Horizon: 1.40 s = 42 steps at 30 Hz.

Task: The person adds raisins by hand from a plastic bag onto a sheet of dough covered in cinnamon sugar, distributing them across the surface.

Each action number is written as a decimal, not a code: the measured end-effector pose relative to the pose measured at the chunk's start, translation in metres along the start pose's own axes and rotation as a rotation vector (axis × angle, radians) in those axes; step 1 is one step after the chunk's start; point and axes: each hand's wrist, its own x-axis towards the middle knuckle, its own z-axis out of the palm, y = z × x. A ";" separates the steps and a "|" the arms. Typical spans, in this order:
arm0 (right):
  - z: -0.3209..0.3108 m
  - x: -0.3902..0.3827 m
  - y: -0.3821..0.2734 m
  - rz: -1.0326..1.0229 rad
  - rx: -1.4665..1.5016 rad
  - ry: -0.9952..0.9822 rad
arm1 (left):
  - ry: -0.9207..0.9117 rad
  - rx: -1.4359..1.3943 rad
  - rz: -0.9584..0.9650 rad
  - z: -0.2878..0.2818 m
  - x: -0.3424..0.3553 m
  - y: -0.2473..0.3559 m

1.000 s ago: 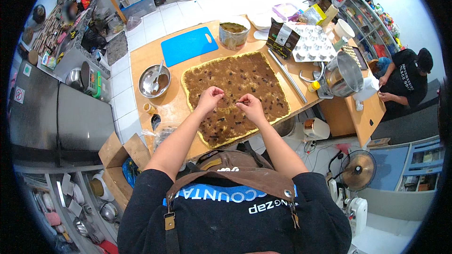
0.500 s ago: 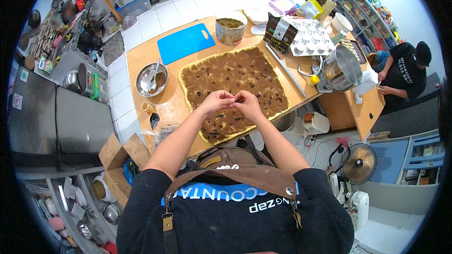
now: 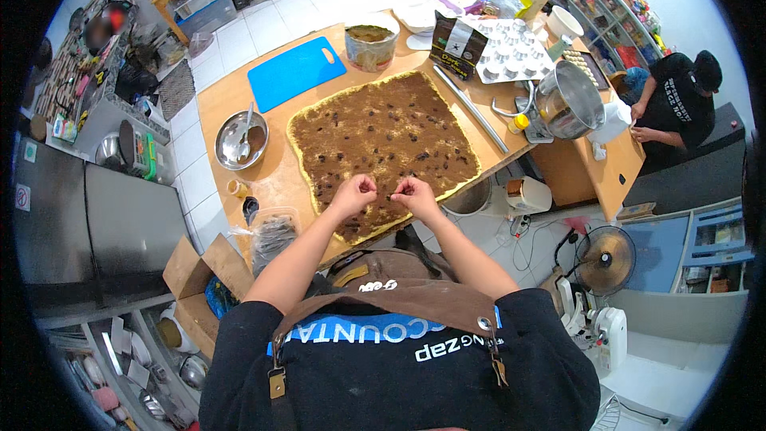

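A flat rectangular sheet of pale yellow dough (image 3: 297, 124) lies on the table, covered with a brown layer (image 3: 367, 112) and scattered small dark pieces (image 3: 423, 156) that look like raisins or similar bits. Over its near part, my left hand (image 3: 354, 195) is closed in a pinch. My right hand (image 3: 416, 197) faces it across a small gap, thumb and fingers pressed together. A tiny dark bit seems to show at the right fingertips, too small to name. What the left fingers hold, if anything, is hidden.
Around the dough on the wooden table (image 3: 209, 100) are a blue cutting board (image 3: 295, 73), a steel bowl with a spoon (image 3: 231, 148), a tub (image 3: 372, 52), a metal rod (image 3: 471, 109), a muffin tray (image 3: 511, 48) and a mixer bowl (image 3: 570, 100). Another person (image 3: 678, 104) works at the right.
My hands have come apart from each other and moved slightly nearer to me over the dough. The whole view has shifted a little, so the table sits further left.
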 end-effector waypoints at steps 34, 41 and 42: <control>-0.166 0.029 0.035 -0.133 -0.461 0.336 | 0.751 0.828 0.252 -0.081 -0.074 -0.029; -0.150 0.049 0.036 -0.237 -0.419 0.320 | 0.286 0.846 -0.391 -0.150 -0.123 -0.075; -0.147 0.049 0.033 -0.236 -0.430 0.297 | 0.134 0.889 -0.400 -0.147 -0.120 -0.075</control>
